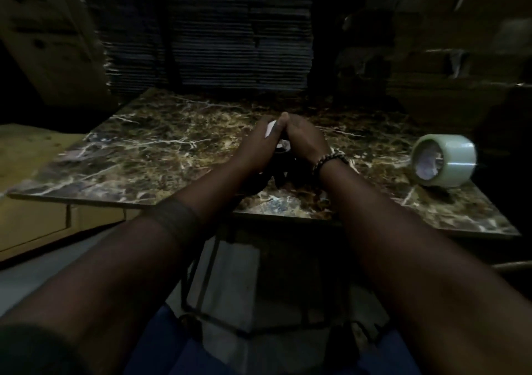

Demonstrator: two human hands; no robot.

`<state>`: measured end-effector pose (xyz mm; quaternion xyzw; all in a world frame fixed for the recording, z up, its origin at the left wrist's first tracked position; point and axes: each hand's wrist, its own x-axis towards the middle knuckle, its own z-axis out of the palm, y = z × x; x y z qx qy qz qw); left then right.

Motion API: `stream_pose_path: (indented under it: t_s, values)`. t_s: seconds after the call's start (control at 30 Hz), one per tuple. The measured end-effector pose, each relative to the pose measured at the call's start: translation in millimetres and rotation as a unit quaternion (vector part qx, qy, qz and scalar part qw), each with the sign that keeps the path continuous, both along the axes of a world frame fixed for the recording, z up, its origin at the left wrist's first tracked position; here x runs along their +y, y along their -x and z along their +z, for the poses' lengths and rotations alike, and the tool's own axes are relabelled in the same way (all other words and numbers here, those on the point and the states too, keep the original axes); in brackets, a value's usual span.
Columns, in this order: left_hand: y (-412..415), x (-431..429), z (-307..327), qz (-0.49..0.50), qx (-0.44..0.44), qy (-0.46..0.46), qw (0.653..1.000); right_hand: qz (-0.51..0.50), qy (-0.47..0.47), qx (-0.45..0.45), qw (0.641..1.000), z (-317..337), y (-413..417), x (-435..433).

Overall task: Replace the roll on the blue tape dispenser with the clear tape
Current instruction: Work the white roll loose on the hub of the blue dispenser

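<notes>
Both my hands meet over the middle of the marble table [161, 144]. My left hand [259, 144] and my right hand [305, 141] close together around a dark object, the tape dispenser [280, 170], which is mostly hidden beneath them. A small white part shows between my fingers. The scene is dim, so the dispenser's colour and roll cannot be made out. A roll of clear tape [444, 160] lies on its side near the table's right edge, apart from my hands.
A tall stack of flat cardboard [207, 43] rises behind the table. Cardboard boxes [43, 29] stand at the left and right. A yellowish wooden surface [31, 150] adjoins the table's left side. Metal table legs [201, 274] show below the front edge.
</notes>
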<state>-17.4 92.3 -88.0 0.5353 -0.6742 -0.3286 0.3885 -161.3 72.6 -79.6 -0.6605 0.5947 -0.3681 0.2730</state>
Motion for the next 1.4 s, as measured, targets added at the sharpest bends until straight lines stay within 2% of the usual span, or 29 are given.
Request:
stream_pose_path:
  t_s: [0.27, 0.4, 0.5, 0.57, 0.67, 0.73, 1.17, 1.4]
  values:
    - [0, 26, -5, 0.009, -0.063, 0.037, 0.997, -0.018, 0.059, 0.015, 0.998, -10, 11, 57]
    - [-5, 19, -10, 0.009, -0.034, 0.027, 0.999, -0.024, 0.061, -0.021, 0.998, -21, 14, 59]
    - [-9, 17, -12, 0.011, 0.008, 0.025, 1.0, -0.006, 0.031, -0.08, 0.996, -22, 21, 57]
    - [-10, 15, -13, 0.001, 0.001, 0.028, 1.0, 0.004, 0.011, -0.112, 0.994, -25, 24, 56]
    - [-12, 14, -18, -0.017, -0.029, 0.039, 0.999, 0.018, 0.01, -0.092, 0.996, -31, 26, 51]
    - [-13, 17, -20, -0.043, -0.018, 0.034, 0.998, 0.027, 0.008, -0.078, 0.997, -33, 29, 48]
    - [-23, 3, -29, -0.09, 0.013, 0.028, 0.995, 0.014, -0.026, -0.184, 0.983, -29, 49, 42]
    - [-24, 2, -30, -0.095, 0.022, 0.031, 0.995, 0.004, -0.031, -0.172, 0.985, -27, 47, 45]
